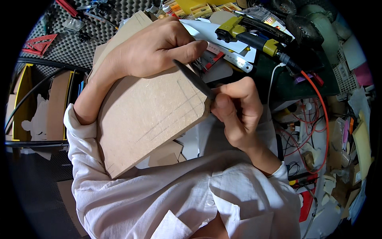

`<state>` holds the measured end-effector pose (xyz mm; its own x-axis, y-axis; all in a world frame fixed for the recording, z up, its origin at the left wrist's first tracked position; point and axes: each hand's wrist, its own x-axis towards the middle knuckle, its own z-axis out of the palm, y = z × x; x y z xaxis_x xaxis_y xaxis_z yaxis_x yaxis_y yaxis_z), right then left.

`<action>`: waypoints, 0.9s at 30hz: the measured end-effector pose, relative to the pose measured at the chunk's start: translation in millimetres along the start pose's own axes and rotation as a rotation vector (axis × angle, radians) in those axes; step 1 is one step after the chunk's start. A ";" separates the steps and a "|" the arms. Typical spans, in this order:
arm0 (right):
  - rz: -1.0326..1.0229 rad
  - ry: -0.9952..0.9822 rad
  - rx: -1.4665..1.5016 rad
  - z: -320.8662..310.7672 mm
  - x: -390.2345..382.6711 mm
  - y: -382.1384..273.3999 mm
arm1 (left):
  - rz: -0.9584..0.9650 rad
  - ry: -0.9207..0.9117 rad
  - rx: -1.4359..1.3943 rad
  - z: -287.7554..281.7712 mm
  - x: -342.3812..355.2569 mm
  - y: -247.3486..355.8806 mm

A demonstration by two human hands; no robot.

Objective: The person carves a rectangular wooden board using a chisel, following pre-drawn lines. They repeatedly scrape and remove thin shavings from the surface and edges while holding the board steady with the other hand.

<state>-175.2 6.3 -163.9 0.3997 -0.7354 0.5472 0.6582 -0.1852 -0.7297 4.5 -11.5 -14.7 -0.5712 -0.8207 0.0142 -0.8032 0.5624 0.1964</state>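
A thick tan fibreboard panel (151,103) leans across my front, with pencil lines near its clipped right corner and a further mark at the lower left. My left hand (159,47) reaches over its far edge, closed on it, with the fingertips partly hidden. In my right hand (238,109), pinched between thumb and fingers, is a dark tapering file (193,79). The file lies slanted at the panel's right end, close to the clipped corner, its narrow tip near my left wrist and thumb. Whether its face touches the edge I cannot tell.
A yellow-and-black air tool (248,38) with a red hose (324,115) lies at the back right. Beside it are a steel ruler (234,60) and white paper. A red set square (39,44) rests on grey foam at the left. Cardboard scraps lie below the panel.
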 end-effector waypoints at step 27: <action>0.058 0.060 0.135 -9.7 -11.0 -4.8 | -0.113 -0.039 -0.131 0.0 -1.7 8.0</action>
<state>-189.0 8.9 -170.4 0.4036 -0.7806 0.4773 0.7162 -0.0552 -0.6957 -1.0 -5.6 -13.2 -0.4865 -0.8721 -0.0531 -0.8353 0.4465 0.3206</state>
